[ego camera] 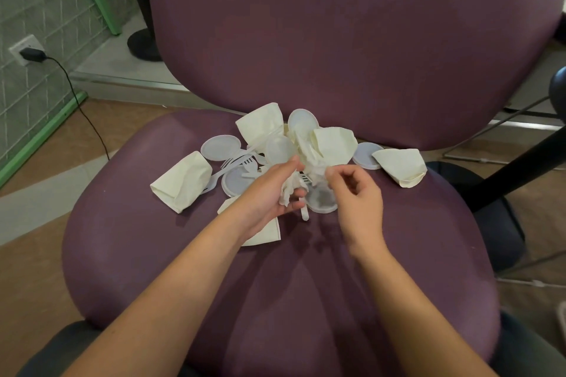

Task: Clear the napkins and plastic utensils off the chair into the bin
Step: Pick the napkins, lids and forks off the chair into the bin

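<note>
Both hands meet over a heap of napkins and white plastic on a purple chair [153, 254].

From the left: a folded cream napkin [182, 181], round translucent lids [221, 147] and forks [237, 161] — then the left hand [269, 196], fingers curled around a crumpled white napkin [289, 193]. The right hand [356, 190] pinches thumb to fingertips at that wad's upper edge — whether it actually holds it is unclear. Another folded napkin [401, 167] lies far right.
</note>
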A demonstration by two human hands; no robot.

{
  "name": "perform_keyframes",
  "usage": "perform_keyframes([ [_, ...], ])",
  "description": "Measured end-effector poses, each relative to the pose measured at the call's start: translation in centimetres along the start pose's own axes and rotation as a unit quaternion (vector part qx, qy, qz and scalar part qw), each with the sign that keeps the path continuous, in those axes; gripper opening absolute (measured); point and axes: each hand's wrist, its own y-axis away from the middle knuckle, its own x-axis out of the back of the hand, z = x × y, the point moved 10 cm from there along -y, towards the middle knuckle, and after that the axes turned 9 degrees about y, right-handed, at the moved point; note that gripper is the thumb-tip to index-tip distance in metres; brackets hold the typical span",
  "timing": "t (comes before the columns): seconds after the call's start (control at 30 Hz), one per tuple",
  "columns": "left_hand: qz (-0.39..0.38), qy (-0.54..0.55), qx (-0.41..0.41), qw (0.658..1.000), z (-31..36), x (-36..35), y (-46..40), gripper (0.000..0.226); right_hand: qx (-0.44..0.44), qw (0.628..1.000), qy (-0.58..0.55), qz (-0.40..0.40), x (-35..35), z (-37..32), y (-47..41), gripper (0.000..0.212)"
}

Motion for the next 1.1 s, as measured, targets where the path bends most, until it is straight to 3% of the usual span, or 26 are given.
perform_keyframes([
  [0.13, -0.049, 0.053, 0.046, 0.996, -0.7, -1.2, 0.4, 0.033, 0.005, 0.994, -0.06, -0.092, -3.0, -1.8, 2.7, 0.006],
  [0.2, -0.051, 0.097, 0.057, 0.992, -0.7, -1.3, 0.7, 0.033, 0.049, 0.997, 0.034, -0.055, -2.9, -2.0, 2.9, 0.003],
  [0.3, -0.06, 0.151, 0.073, 0.984, -0.7, -1.7, 1.1, 0.034, 0.173, 0.968, 0.181, 0.023, -2.8, -3.3, 3.1, 0.01],
  [0.47, -0.066, 0.176, 0.09, 0.978, -0.5, -1.6, 1.4, 0.044, 0.205, 0.959, 0.193, -0.044, -4.9, -3.1, 4.0, 0.025],
  [0.57, -0.078, 0.174, 0.086, 0.978, -0.4, -1.7, 1.3, 0.041, 0.16, 0.973, 0.166, -0.019, -4.0, -2.4, 3.2, 0.021],
  [0.67, -0.092, 0.133, 0.087, 0.983, -0.9, -1.8, 1.1, 0.04, -0.028, 0.998, 0.001, -0.058, -3.3, 0.1, 2.0, 0.016],
  [0.73, -0.106, 0.124, 0.088, 0.983, -0.9, -2.0, 0.9, 0.045, -0.119, 0.963, -0.201, -0.135, -4.3, 0.2, 2.4, 0.019],
  [0.8, -0.115, 0.123, 0.102, 0.98, -1.2, -2.4, 1.1, 0.051, -0.14, 0.927, -0.314, -0.152, -3.9, -0.5, 2.4, 0.022],
  [0.93, -0.093, 0.09, 0.095, 0.987, -1.9, -2.2, 1.1, 0.023, -0.09, 0.955, -0.26, -0.111, -1.7, -0.7, 1.4, 0.022],
  [1.1, -0.004, 0.077, -0.002, 0.997, -0.4, -0.5, 0.9, 0.028, -0.022, 0.995, -0.072, -0.062, -0.1, -0.5, 1.0, 0.025],
])
